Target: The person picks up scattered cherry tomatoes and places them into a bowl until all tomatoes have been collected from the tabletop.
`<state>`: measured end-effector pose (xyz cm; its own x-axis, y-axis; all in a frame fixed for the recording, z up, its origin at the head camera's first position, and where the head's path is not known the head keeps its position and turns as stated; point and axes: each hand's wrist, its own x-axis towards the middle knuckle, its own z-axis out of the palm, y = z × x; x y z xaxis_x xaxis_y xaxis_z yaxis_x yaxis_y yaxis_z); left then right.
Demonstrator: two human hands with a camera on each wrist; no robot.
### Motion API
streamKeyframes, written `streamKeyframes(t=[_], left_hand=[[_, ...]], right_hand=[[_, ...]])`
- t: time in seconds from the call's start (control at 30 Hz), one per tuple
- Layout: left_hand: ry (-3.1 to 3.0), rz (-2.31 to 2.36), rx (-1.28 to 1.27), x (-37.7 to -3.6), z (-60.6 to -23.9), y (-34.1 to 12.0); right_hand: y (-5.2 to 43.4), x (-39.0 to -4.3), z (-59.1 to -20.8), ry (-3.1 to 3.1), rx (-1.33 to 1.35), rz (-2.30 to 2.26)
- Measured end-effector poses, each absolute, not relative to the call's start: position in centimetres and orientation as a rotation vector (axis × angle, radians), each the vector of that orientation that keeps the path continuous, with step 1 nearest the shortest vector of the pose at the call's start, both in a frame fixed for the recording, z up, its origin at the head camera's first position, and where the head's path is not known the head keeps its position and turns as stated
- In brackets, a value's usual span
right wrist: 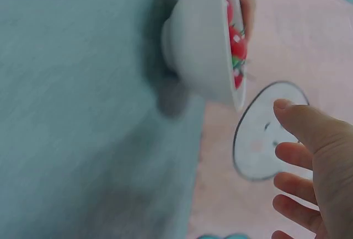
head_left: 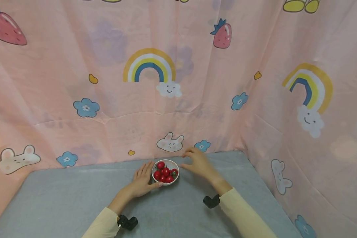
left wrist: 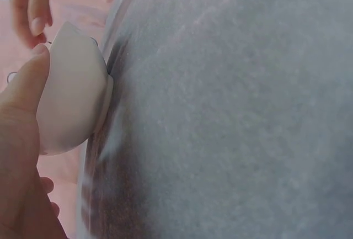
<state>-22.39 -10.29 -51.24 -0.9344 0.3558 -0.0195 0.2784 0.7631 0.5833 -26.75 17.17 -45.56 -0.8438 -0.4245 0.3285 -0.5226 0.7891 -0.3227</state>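
A white bowl (head_left: 177, 178) of small red tomatoes (head_left: 165, 172), some with green stems, stands upright near the table's back edge. My left hand (head_left: 141, 182) holds it from the left, the thumb at the near rim and the fingers along the far left side. The bowl's outer wall (left wrist: 74, 90) hides most of those fingers in the left wrist view. To the right of the bowl, my right hand (head_left: 197, 162) is raised and holds nothing. Its fingers are spread and apart from the rim, as the right wrist view shows of the right hand (right wrist: 325, 162).
A grey cloth covers the table (head_left: 172, 211). Behind it and along the right side hangs a pink curtain (head_left: 196, 82) printed with rainbows, strawberries and flowers. Black wrist devices (head_left: 211, 201) sit at both cream sleeves (head_left: 244, 211).
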Motion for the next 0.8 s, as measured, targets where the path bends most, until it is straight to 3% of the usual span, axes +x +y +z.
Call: streamKeyframes(t=[0.8], left_hand=[[2.83, 0.936, 0.531, -22.1, -51.1, -10.3]], right_hand=[[28.0, -22.4, -49.5, -2.756, 0.649, 0.489]])
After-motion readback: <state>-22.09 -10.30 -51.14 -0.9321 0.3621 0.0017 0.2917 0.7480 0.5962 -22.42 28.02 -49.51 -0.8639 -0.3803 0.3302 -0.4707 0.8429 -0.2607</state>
